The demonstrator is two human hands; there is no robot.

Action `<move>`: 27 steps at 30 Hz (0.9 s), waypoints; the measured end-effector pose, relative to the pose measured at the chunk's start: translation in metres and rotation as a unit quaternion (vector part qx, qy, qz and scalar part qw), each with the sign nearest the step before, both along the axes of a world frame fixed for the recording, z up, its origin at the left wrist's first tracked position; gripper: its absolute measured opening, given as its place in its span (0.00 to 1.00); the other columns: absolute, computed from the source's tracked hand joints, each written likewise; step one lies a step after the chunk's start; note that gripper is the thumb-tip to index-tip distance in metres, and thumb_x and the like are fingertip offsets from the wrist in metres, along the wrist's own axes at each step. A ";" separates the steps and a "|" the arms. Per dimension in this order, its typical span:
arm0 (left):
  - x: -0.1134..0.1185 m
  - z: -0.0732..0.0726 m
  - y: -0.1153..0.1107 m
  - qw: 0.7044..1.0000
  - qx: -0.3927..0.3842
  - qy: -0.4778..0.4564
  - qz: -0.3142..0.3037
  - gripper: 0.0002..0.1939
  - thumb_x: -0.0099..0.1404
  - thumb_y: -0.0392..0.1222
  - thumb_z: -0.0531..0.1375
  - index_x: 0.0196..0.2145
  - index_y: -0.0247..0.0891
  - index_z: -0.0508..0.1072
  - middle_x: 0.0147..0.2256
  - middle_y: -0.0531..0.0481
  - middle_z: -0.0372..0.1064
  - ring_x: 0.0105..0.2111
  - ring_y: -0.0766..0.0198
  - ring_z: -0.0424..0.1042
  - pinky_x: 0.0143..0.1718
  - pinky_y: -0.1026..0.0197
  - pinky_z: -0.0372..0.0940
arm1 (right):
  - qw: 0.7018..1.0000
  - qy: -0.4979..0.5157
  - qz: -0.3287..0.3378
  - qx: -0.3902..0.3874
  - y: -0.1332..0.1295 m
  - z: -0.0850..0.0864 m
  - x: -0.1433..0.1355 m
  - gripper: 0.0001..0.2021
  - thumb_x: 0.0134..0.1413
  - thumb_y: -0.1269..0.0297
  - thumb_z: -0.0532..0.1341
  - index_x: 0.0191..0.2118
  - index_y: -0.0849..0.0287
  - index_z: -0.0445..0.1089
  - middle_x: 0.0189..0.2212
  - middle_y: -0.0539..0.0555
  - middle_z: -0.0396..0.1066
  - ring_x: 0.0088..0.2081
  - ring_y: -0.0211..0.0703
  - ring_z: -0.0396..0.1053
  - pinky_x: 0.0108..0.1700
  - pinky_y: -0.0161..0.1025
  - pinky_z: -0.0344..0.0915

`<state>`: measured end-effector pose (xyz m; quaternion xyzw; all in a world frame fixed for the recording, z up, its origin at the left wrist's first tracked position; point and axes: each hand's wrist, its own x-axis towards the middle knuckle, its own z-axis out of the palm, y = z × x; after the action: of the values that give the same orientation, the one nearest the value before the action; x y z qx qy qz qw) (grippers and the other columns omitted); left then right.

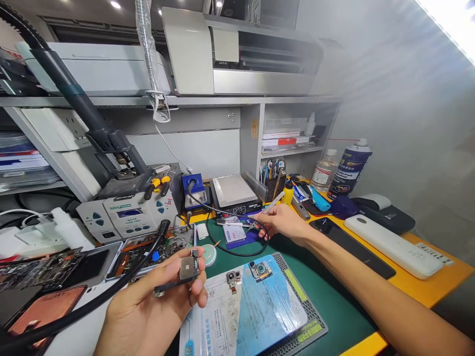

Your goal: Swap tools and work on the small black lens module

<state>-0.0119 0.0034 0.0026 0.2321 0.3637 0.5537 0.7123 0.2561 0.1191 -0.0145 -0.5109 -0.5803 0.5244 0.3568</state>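
Note:
My left hand (pixel 156 301) is raised near the front left and pinches a small black circuit board with a silver shield (pixel 184 272) between thumb and fingers. My right hand (pixel 284 222) reaches to the middle of the bench and grips metal tweezers (pixel 267 207), whose tips hover by a blue card (pixel 237 232) and a black cable loop. Two small camera modules (pixel 260 269) lie on a blue-and-white paper sheet (pixel 256 306) on the green work mat (pixel 322 291).
A soldering station (pixel 129 215) and an opened phone (pixel 156 247) stand at the left. A hot plate (pixel 233 190), tool cup (pixel 274 185), spray can (pixel 349 168) and bottle (pixel 324 170) line the back. A dark phone (pixel 352 244) and white power strip (pixel 389 242) lie right.

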 end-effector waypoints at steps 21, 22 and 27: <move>0.003 0.005 0.000 1.000 -0.005 0.019 0.009 0.13 0.53 0.35 0.63 0.38 0.28 0.79 0.36 0.37 0.70 0.28 0.57 0.66 0.28 0.54 0.67 | 0.999 -0.005 0.006 0.038 -0.003 0.004 0.001 0.13 0.52 0.56 0.65 0.27 0.62 0.72 0.22 0.52 0.73 0.25 0.40 0.72 0.26 0.34 0.68; 0.003 0.004 0.000 1.000 -0.002 0.016 0.002 0.13 0.55 0.35 0.62 0.38 0.28 0.79 0.36 0.38 0.70 0.28 0.57 0.66 0.28 0.54 0.67 | 0.999 -0.008 0.015 0.043 -0.004 0.004 0.000 0.13 0.52 0.56 0.65 0.27 0.62 0.72 0.22 0.52 0.73 0.25 0.40 0.72 0.26 0.34 0.68; 0.002 0.002 -0.002 1.000 0.009 0.007 -0.010 0.13 0.57 0.36 0.61 0.39 0.29 0.78 0.36 0.38 0.70 0.29 0.58 0.65 0.29 0.54 0.67 | 0.994 -0.055 0.056 0.081 -0.006 0.007 -0.001 0.15 0.53 0.54 0.64 0.28 0.62 0.72 0.23 0.54 0.75 0.24 0.39 0.71 0.26 0.34 0.68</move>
<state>-0.0101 0.0018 0.0050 0.2457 0.3611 0.5482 0.7132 0.2551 0.1126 -0.0073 -0.4755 -0.6671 0.4656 0.3346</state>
